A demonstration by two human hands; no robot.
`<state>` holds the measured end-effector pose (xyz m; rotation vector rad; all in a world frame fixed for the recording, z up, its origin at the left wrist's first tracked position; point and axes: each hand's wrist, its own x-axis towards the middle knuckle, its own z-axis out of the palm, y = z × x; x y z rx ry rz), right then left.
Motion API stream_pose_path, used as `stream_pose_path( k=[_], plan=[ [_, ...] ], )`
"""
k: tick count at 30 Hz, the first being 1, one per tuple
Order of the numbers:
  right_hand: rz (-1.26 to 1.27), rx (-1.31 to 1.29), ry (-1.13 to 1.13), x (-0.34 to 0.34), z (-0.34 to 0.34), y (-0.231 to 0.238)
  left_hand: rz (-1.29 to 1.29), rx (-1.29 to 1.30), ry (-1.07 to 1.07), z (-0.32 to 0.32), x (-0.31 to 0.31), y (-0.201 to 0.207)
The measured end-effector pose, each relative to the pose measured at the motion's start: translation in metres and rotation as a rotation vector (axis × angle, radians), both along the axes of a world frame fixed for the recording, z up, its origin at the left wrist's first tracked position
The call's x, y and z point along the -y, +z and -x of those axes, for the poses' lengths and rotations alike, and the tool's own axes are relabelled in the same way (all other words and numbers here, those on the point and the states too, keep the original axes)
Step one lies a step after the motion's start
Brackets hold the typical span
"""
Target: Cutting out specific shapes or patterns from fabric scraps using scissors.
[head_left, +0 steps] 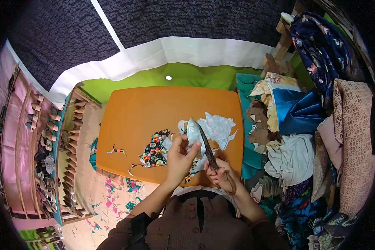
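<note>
My left hand (180, 157) is closed on a small piece of pale, whitish fabric (193, 131), held up above the table. In my right hand (221, 173) is a pair of dark scissors (208, 155), its long blades pointing up and lying along the right edge of that piece. A heap of white fabric pieces (216, 128) lies on the table just beyond. To the left of my left hand rests a black fabric piece with a colourful print (154, 150). More of this print shows partly under my hands.
The orange-brown table (129, 112) has a small printed scrap (117, 150) at its left. Folded and heaped cloths, including a shiny blue fabric (298, 109), crowd the right side. Wooden racks with rows of shoe lasts (73, 143) stand left. Coloured scraps (131, 186) litter the floor.
</note>
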<state>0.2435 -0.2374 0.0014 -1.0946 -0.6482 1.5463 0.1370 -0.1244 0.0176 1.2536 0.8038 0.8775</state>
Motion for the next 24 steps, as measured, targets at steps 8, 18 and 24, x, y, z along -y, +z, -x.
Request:
stream_pose_path(
  k=[8, 18, 24],
  plan=[
    [-0.07, 0.187, -0.022, 0.0, -0.003, -0.005, -0.022, -0.068, -0.118, 0.003, -0.001, 0.006],
    [-0.224, 0.122, -0.13, 0.001, 0.005, -0.014, -0.07, -0.07, -0.157, 0.003, -0.003, -0.005],
    [0.029, 0.29, -0.002, -0.001, 0.001, -0.001, -0.037, -0.117, -0.093, 0.003, -0.005, -0.006]
  ],
)
